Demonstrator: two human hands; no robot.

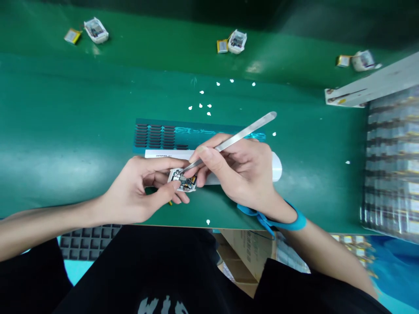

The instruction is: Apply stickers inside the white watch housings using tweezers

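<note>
My left hand [137, 192] pinches the small open casing [183, 179] near the worktop's [65, 131] front edge; my right hand [238, 168] grips tweezers [229, 141], tips inside. I judge a light, steady touch best.

green bench [65, 131] | sticker sheet [196, 133] | white bits [201, 106] | small housings [96, 30]

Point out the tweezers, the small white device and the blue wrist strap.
tweezers [242, 134], head view, middle of the metal shaft.
small white device [183, 181], head view, its open inner face.
blue wrist strap [294, 221], head view, band on the right wrist.
</note>
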